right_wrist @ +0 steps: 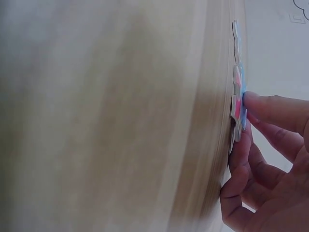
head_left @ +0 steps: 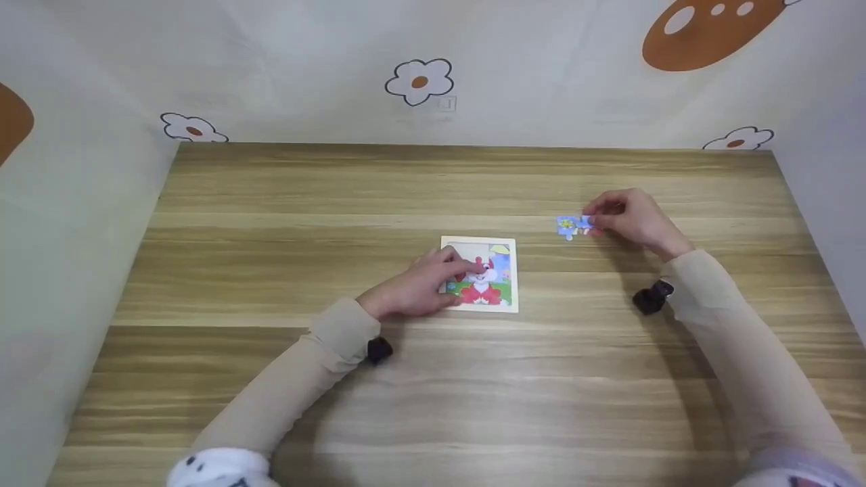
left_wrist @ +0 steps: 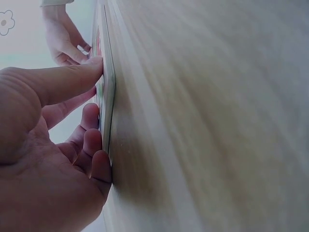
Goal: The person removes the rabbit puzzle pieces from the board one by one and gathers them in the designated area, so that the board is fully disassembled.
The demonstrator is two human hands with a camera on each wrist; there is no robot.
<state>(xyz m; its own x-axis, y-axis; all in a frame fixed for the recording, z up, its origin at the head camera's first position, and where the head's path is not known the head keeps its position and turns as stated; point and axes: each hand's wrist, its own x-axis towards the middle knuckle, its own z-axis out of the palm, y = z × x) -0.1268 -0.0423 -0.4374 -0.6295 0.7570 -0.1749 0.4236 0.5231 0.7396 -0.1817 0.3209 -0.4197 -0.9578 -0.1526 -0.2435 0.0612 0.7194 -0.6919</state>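
Observation:
A small square jigsaw puzzle in a pale frame (head_left: pixel 514 277) lies on the table, with a red and white cartoon animal (head_left: pixel 482 292) on it. Its upper left part shows bare backing. My left hand (head_left: pixel 421 283) rests across the left side, index finger reaching over the picture and thumb at the lower edge; in the left wrist view the thumb (left_wrist: pixel 77 79) lies over the frame's side. To the right of the puzzle, my right hand (head_left: pixel 636 218) pinches a blue puzzle piece (right_wrist: pixel 243 96). Other loose pieces lie right by it, including a blue and yellow one (head_left: pixel 565 224).
The wood-grain table (head_left: pixel 284 203) meets a pale back wall (head_left: pixel 304 74) printed with flowers, and pale side walls stand left and right. Small black devices (head_left: pixel 651 297) hang at both sleeve cuffs.

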